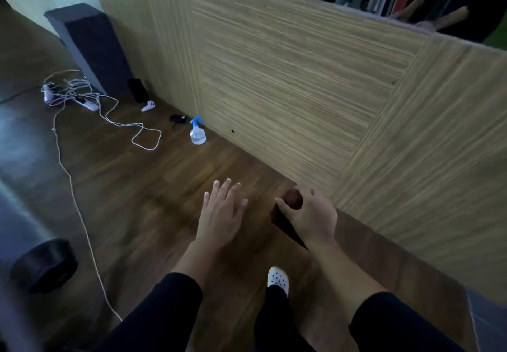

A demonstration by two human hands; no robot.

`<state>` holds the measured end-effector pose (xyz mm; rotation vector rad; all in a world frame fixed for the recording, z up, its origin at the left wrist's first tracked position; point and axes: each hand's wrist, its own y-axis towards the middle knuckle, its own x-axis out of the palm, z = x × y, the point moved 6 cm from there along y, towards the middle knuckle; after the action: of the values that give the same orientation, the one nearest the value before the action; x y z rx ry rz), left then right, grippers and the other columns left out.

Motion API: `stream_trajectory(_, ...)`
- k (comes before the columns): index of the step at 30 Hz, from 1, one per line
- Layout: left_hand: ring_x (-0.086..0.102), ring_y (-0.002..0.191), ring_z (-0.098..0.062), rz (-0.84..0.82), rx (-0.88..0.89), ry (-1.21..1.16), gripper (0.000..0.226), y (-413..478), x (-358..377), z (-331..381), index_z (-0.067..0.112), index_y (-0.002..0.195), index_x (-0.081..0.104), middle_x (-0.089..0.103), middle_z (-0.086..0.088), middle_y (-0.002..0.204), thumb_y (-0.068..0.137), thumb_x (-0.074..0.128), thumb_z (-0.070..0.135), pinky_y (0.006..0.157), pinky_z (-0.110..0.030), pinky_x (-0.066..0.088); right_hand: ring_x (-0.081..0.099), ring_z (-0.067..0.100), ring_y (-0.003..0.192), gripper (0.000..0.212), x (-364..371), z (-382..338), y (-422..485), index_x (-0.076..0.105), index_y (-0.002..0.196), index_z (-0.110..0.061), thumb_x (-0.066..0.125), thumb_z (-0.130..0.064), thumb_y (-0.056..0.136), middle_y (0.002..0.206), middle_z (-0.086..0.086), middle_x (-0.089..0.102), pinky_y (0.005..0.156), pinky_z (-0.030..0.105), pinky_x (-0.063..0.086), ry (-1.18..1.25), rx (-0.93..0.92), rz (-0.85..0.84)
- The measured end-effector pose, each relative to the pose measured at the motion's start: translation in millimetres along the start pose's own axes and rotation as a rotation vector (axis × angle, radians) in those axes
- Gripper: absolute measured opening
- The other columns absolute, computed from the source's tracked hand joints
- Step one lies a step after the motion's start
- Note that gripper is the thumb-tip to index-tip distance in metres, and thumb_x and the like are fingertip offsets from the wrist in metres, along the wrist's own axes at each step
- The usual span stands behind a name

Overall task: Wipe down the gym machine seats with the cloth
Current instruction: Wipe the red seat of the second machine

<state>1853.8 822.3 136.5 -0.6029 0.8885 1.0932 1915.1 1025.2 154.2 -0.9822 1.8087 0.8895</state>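
No readable text, label or number shows anywhere.

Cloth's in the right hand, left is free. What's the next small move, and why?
Probably step forward and take the spray bottle with the open left hand. It stands on the floor by the wood panel, and the right hand already holds the dark cloth. No seat is in view.

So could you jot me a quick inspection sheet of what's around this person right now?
Surface: dark wood floor, no spills seen.
Job's things: dark cloth held in right hand; spray bottle upright by the wood-panel wall; no seats in view.
Clutter: white controller, small black item, dark speaker box, black padded roller.
Hands: left hand open, empty.
Cables: white cords and power strips tangled on floor.
Surroundings: gym equipment beyond wall, blurred.
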Motion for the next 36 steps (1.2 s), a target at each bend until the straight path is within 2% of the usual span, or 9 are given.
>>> stream_trajectory(9, 0.003, 0.147, -0.024, 0.053, -0.193, 0.033, 0.050, 151, -16, -15, 0.024, 0.144, 0.031, 0.021, -0.001, 0.157, 0.098, 0.032, 0.043, 0.117, -0.048, 0.010, 0.059, 0.024, 0.090, 0.058, 47, -39, 185, 0.060, 0.111, -0.028, 0.050, -0.074, 0.076, 0.098, 0.002, 0.065, 0.076, 0.037, 0.047, -0.002, -0.212, -0.105)
stream_trajectory(12, 0.003, 0.147, -0.025, 0.086, -0.259, 0.026, 0.051, 188, -28, -37, 0.023, 0.145, 0.031, 0.021, -0.002, 0.157, 0.099, 0.030, 0.044, 0.117, -0.047, 0.008, 0.059, 0.023, 0.087, 0.058, 74, -71, 234, 0.061, 0.110, -0.030, 0.048, -0.075, 0.076, 0.095, 0.001, 0.066, 0.075, 0.036, 0.047, -0.015, -0.284, -0.144)
stream_trajectory(15, 0.004, 0.147, -0.025, 0.123, -0.343, 0.018, 0.050, 224, -41, -77, 0.023, 0.144, 0.032, 0.022, -0.002, 0.157, 0.099, 0.031, 0.044, 0.117, -0.047, 0.008, 0.059, 0.026, 0.084, 0.053, 109, -113, 275, 0.063, 0.105, -0.028, 0.056, -0.071, 0.074, 0.092, 0.003, 0.066, 0.074, 0.036, 0.045, 0.029, -0.346, -0.185)
stream_trajectory(23, 0.008, 0.146, -0.027, 0.209, -0.470, 0.070, 0.058, 332, -116, -220, 0.020, 0.144, 0.034, 0.024, -0.004, 0.156, 0.096, 0.025, 0.052, 0.116, -0.047, 0.011, 0.059, 0.027, 0.085, 0.052, 216, -267, 389, 0.063, 0.099, -0.028, 0.059, -0.070, 0.070, 0.092, 0.003, 0.063, 0.071, 0.037, 0.049, 0.108, -0.471, -0.262)
stream_trajectory(26, 0.009, 0.146, -0.027, 0.251, -0.500, 0.087, 0.052, 368, -159, -270, 0.020, 0.143, 0.035, 0.025, -0.003, 0.155, 0.098, 0.034, 0.045, 0.116, -0.047, 0.011, 0.059, 0.028, 0.087, 0.053, 244, -337, 426, 0.062, 0.102, -0.029, 0.058, -0.071, 0.070, 0.092, 0.003, 0.062, 0.073, 0.038, 0.048, 0.137, -0.522, -0.297)
stream_trajectory(29, 0.008, 0.146, -0.026, 0.259, -0.579, 0.101, 0.052, 397, -198, -321, 0.021, 0.143, 0.035, 0.024, -0.004, 0.156, 0.098, 0.033, 0.046, 0.116, -0.048, 0.010, 0.059, 0.027, 0.093, 0.051, 269, -406, 459, 0.062, 0.102, -0.032, 0.058, -0.071, 0.069, 0.098, 0.001, 0.063, 0.075, 0.038, 0.048, 0.175, -0.563, -0.318)
stream_trajectory(32, 0.005, 0.147, -0.026, 0.287, -0.674, 0.087, 0.050, 413, -224, -367, 0.023, 0.144, 0.033, 0.020, -0.004, 0.157, 0.099, 0.034, 0.044, 0.117, -0.047, 0.008, 0.060, 0.028, 0.091, 0.050, 296, -468, 484, 0.064, 0.100, -0.030, 0.062, -0.069, 0.069, 0.093, 0.002, 0.063, 0.075, 0.037, 0.047, 0.177, -0.648, -0.326)
stream_trajectory(34, 0.005, 0.147, -0.025, 0.302, -0.738, 0.075, 0.054, 423, -241, -399, 0.024, 0.144, 0.032, 0.020, -0.004, 0.157, 0.097, 0.029, 0.050, 0.117, -0.047, 0.008, 0.060, 0.028, 0.089, 0.050, 317, -512, 501, 0.064, 0.099, -0.030, 0.062, -0.069, 0.069, 0.091, 0.002, 0.063, 0.074, 0.037, 0.046, 0.173, -0.711, -0.340)
stream_trajectory(36, 0.006, 0.147, -0.026, 0.348, -0.802, 0.072, 0.070, 434, -261, -431, 0.023, 0.144, 0.033, 0.021, -0.004, 0.157, 0.088, 0.014, 0.061, 0.116, -0.048, 0.010, 0.059, 0.028, 0.090, 0.049, 340, -557, 517, 0.064, 0.100, -0.031, 0.062, -0.069, 0.069, 0.091, 0.001, 0.063, 0.074, 0.037, 0.044, 0.173, -0.775, -0.361)
